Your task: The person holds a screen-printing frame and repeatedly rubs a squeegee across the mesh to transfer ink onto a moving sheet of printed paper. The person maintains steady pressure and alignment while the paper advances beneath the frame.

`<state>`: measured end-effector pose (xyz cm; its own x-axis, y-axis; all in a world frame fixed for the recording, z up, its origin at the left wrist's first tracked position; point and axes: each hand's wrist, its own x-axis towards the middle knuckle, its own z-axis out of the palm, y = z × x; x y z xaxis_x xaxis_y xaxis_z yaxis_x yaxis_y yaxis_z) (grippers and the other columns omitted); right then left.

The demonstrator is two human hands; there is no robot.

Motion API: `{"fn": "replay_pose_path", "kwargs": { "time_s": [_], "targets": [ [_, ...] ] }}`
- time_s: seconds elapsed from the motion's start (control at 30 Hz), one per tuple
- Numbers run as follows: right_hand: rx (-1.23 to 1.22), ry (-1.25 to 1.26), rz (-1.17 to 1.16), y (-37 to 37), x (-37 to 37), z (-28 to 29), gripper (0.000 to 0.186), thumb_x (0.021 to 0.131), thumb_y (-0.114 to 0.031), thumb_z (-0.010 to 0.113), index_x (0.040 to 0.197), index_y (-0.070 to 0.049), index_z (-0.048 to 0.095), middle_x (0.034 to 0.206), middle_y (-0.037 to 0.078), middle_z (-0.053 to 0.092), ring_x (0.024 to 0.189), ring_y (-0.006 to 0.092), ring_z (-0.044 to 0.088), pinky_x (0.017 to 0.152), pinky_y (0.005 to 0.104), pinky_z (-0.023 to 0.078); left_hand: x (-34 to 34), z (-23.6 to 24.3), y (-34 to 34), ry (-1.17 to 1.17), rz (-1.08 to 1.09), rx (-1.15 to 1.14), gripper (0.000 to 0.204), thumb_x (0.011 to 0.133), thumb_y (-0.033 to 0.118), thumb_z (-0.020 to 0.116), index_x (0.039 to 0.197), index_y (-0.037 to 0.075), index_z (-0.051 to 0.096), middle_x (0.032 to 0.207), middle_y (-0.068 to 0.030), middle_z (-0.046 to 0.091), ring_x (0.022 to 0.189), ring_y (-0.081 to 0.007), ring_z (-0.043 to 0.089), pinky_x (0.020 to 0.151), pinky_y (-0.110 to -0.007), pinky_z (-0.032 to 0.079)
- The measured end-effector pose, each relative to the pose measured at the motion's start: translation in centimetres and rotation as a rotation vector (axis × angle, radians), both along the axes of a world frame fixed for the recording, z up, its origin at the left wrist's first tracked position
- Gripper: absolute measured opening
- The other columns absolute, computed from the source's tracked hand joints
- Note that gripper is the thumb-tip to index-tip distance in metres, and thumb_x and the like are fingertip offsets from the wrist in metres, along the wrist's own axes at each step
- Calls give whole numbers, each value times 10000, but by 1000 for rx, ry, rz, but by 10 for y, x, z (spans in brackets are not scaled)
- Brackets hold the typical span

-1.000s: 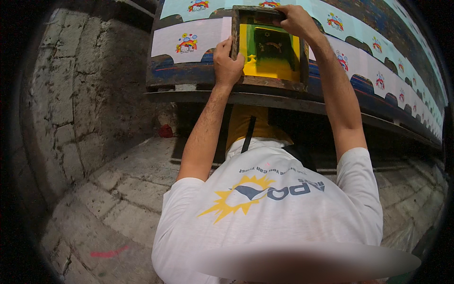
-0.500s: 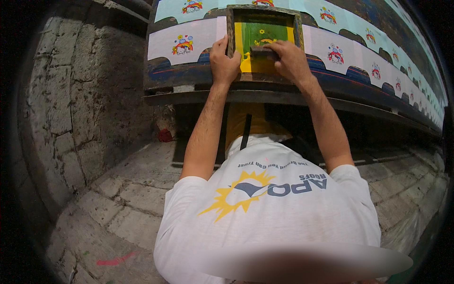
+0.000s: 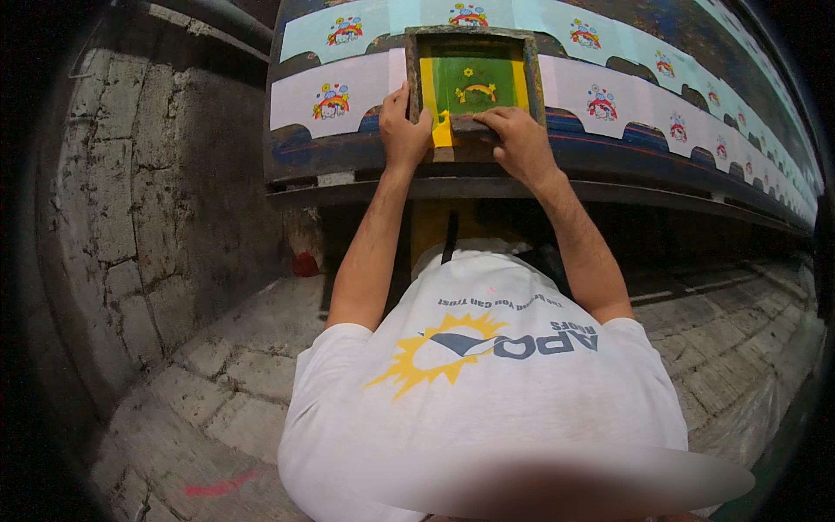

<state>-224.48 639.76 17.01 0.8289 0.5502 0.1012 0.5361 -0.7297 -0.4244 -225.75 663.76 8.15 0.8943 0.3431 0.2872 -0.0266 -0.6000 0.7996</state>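
A wooden screen-printing frame (image 3: pixel 532 83) lies on the dark board in front of me. Its green mesh (image 3: pixel 478 74) has yellow ink along both sides and a small rainbow design in the middle. My left hand (image 3: pixel 405 137) is closed around the frame's left side, thumb on the near side. In my right hand (image 3: pixel 522 146) is a dark squeegee (image 3: pixel 468 127), pressed flat across the mesh close to the frame's near edge. Thick yellow ink (image 3: pixel 443 130) sits at the squeegee's left end. The paper under the frame is hidden.
Rows of white and pale blue cut sheets (image 3: pixel 335 103) with a coloured rainbow print run along the long board (image 3: pixel 348 157). A metal edge (image 3: pixel 626 198) borders it on my side. At left rises a rough concrete wall (image 3: pixel 113 174), above paved ground (image 3: pixel 252 383).
My right hand has drawn the squeegee toward me, from the middle of the mesh to its near end, uncovering the rainbow design. My left hand keeps its hold on the frame.
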Motion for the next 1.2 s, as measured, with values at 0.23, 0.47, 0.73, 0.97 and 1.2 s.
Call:
{"fn": "replay_pose_path", "kwargs": {
  "time_s": [0.23, 0.47, 0.73, 0.97, 1.2],
  "targets": [
    [43, 94, -20, 1, 0, 8, 557, 800, 47, 757, 1330, -125, 739, 1309, 123, 733, 1242, 358, 669, 1073, 468, 559, 0, 2, -2, -14, 24, 42, 640, 861, 113, 748, 1477, -10, 630, 1338, -227, 679, 1265, -374, 667, 1116, -440, 520],
    [49, 105, -22, 2, 11, 5, 545, 785, 45, 744, 1298, -138, 761, 1286, 95, 743, 1232, 324, 678, 1051, 451, 575, -4, 8, -3, 1, 12, 19, 642, 863, 100, 756, 1479, -7, 607, 1307, -219, 661, 1245, -391, 653, 1098, -460, 516],
    [94, 260, -48, 1, 15, 18, 456, 831, 14, 830, 1273, -79, 776, 1287, 146, 745, 1222, 348, 682, 1078, 449, 545, -4, 16, 1, 40, -29, 46, 662, 860, 104, 776, 1477, -28, 576, 1349, -242, 633, 1280, -406, 617, 1116, -497, 496],
    [136, -17, -291, -14, 10, 9, 554, 728, -139, 968, 1254, -126, 792, 1622, 197, 433, 1502, 441, 423, 1259, 531, 389, 17, 16, 15, 6, -73, 97, 704, 857, 141, 812, 1486, -42, 552, 1393, -241, 628, 1257, -402, 608, 1092, -487, 503],
    [358, 263, -449, -21, 10, -11, 574, 682, -123, 1024, 1213, -154, 808, 1642, 158, 428, 1543, 390, 416, 1267, 490, 427, 27, 8, 4, 49, -62, -45, 772, 848, 90, 785, 1552, -47, 501, 1457, -266, 610, 1357, -448, 556, 1179, -512, 439]
  ]
}}
